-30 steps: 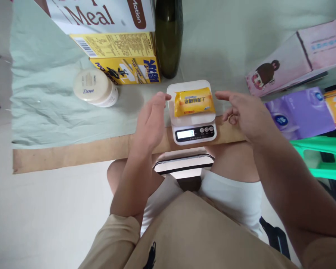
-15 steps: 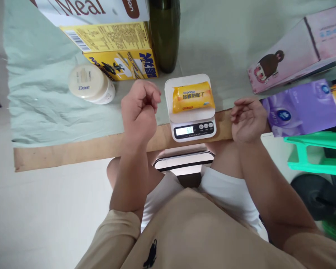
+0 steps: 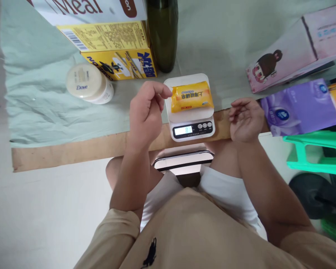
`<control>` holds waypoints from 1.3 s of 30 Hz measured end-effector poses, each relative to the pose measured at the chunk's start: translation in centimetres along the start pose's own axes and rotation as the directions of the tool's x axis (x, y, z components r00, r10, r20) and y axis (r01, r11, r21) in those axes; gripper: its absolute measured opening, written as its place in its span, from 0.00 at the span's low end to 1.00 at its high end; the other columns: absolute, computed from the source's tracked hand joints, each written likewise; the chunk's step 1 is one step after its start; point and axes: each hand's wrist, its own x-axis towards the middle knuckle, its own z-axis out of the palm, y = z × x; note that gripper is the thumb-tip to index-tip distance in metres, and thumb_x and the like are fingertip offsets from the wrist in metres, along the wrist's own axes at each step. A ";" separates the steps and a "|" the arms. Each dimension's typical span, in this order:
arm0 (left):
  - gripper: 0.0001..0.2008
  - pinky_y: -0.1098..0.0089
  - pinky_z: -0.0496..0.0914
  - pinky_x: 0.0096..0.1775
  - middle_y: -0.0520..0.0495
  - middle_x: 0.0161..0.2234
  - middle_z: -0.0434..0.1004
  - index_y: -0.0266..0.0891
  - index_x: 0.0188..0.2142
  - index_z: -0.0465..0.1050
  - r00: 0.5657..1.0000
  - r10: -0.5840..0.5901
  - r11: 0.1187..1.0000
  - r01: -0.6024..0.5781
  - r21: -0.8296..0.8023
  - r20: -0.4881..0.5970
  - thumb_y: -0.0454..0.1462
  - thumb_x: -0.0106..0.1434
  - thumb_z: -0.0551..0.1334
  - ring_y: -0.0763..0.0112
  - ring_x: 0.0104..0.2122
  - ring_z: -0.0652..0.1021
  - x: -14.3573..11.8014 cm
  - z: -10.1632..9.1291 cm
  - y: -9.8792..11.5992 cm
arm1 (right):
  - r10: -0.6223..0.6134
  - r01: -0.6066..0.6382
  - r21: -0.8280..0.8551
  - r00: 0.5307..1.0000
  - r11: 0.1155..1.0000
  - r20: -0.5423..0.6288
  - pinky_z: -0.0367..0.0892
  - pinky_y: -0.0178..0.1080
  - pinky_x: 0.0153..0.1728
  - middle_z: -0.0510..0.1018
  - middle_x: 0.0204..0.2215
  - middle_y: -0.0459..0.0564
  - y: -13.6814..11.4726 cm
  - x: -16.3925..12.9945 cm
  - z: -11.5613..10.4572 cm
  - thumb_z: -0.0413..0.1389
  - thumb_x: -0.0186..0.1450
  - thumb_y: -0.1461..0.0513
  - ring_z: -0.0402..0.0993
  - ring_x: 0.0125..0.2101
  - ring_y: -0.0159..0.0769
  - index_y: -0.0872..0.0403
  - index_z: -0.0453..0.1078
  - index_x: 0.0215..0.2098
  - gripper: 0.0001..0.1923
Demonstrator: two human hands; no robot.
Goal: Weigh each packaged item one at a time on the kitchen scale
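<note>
Your left hand (image 3: 147, 112), fingers curled into a loose fist, has its thumb and forefinger tips meeting at the left end of the yellow plastic-wrapped soap bar (image 3: 192, 96); whether they actually pinch the wrapper cannot be told. The bar lies flat on the platform of the small white digital kitchen scale (image 3: 190, 125), whose lit display faces you at the scale's 6 o'clock edge. Your right hand (image 3: 245, 118), at 3 o'clock of the scale and apart from it, is loosely curled and holds nothing. From the scale, the dark green glass bottle (image 3: 161, 33) stands at 11 o'clock, the yellow cardboard box (image 3: 120, 65) at 10 o'clock, the cream round Dove jar (image 3: 86, 83) at 9 o'clock, and the purple tissue pack (image 3: 299, 106) at 3 o'clock.
</note>
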 end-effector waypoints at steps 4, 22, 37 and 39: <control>0.13 0.68 0.59 0.28 0.51 0.26 0.70 0.41 0.23 0.69 1.000 0.019 0.999 -0.019 -0.036 0.008 0.24 0.59 0.58 0.75 0.27 0.69 -0.1 -0.3 0.5 | -0.022 0.022 0.026 1.000 0.999 0.016 0.51 0.37 0.18 0.68 0.19 0.45 0.5 0.0 -0.3 0.52 0.67 0.39 0.62 0.18 0.32 0.49 0.75 0.32 0.25; 0.11 0.65 0.66 0.31 0.51 0.26 0.71 0.45 0.28 0.76 1.000 -0.023 0.999 0.023 0.033 0.006 0.37 0.69 0.62 0.71 0.25 0.71 0.2 0.0 0.3 | -0.042 0.040 0.031 0.999 0.999 0.035 0.52 0.37 0.19 0.68 0.19 0.46 0.2 -0.1 -0.2 0.51 0.68 0.42 0.62 0.18 0.33 0.48 0.76 0.32 0.23; 0.17 0.65 0.64 0.32 0.54 0.23 0.69 0.43 0.25 0.70 0.986 -0.164 0.986 0.164 -0.003 0.025 0.40 0.72 0.65 0.76 0.24 0.67 0.3 0.7 -0.1 | -0.189 0.331 -0.410 0.918 0.850 0.349 0.71 0.47 0.42 0.79 0.39 0.49 -6.3 1.9 2.0 0.60 0.67 0.54 0.76 0.39 0.41 0.45 0.75 0.44 0.09; 0.16 0.65 0.65 0.31 0.54 0.23 0.69 0.42 0.25 0.69 0.980 -0.195 0.980 0.194 0.042 0.035 0.37 0.71 0.64 0.75 0.24 0.67 0.3 0.8 0.2 | -0.161 0.450 -0.494 0.838 0.744 0.521 0.72 0.51 0.52 0.81 0.47 0.51 -8.0 2.8 3.5 0.60 0.65 0.59 0.77 0.49 0.46 0.45 0.74 0.48 0.12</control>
